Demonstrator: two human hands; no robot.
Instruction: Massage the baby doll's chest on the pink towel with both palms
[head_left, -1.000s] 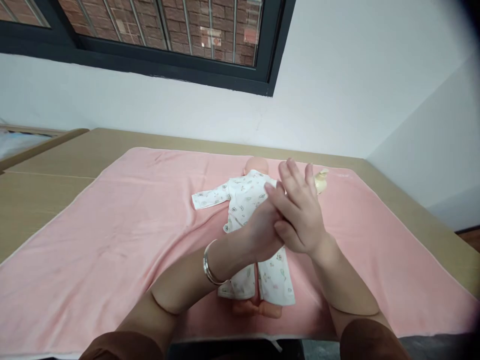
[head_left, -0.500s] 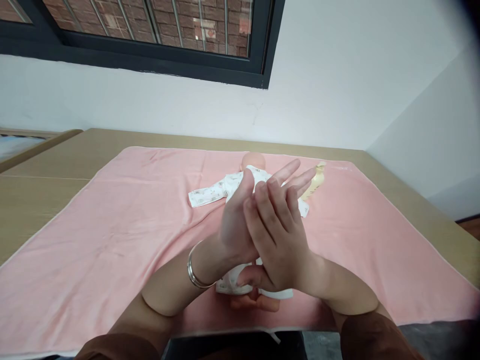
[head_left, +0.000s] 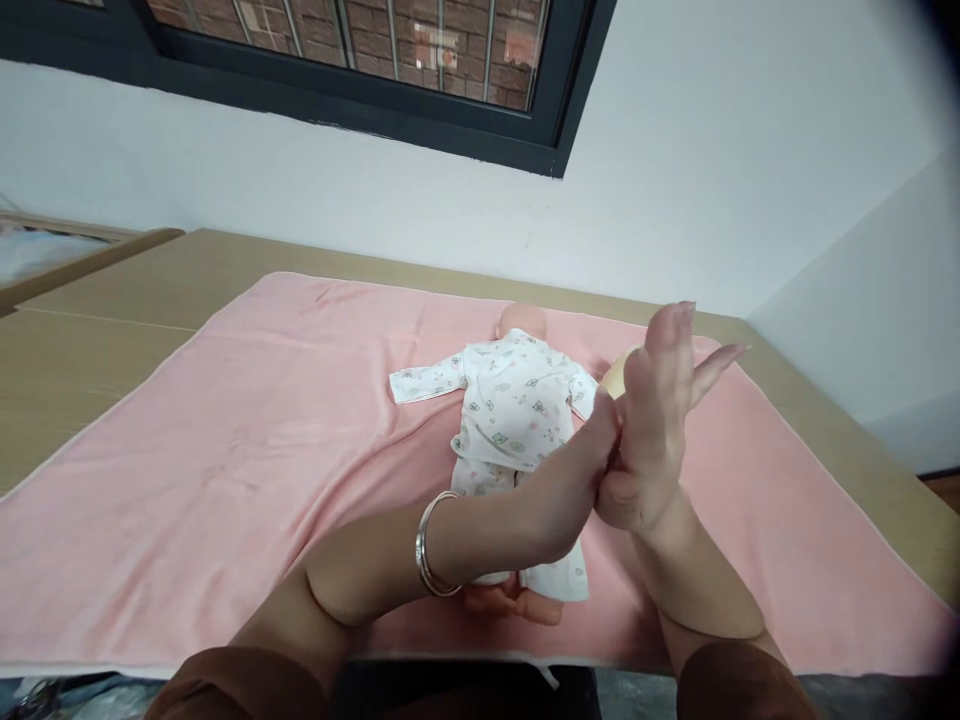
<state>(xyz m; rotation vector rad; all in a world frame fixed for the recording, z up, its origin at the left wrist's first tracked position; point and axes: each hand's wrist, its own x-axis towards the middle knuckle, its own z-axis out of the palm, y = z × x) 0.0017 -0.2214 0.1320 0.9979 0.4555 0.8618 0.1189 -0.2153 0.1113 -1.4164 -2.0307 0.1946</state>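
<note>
A baby doll (head_left: pixel 517 410) in a white printed sleepsuit lies on its back on a pink blanket (head_left: pixel 247 450), head toward the wall and bare feet toward me. Above its right side my two hands press together. My right hand (head_left: pixel 656 420) stands upright with fingers stretched out. My left hand (head_left: pixel 570 485), with a silver bangle on the wrist, wraps round the base of my right palm; nothing else shows in it. A pale yellow bottle (head_left: pixel 616 372) lies behind my right hand, mostly hidden.
The blanket covers a tan wooden table (head_left: pixel 135 290) that runs to a white wall under a dark-framed window (head_left: pixel 375 70). A bed or tray edge shows at the far left (head_left: pixel 45 255). The table's right edge lies near a wall corner.
My joined hands have slid right, off the doll's chest, uncovering its torso. The right hand turned upright and the left moved down to its base.
</note>
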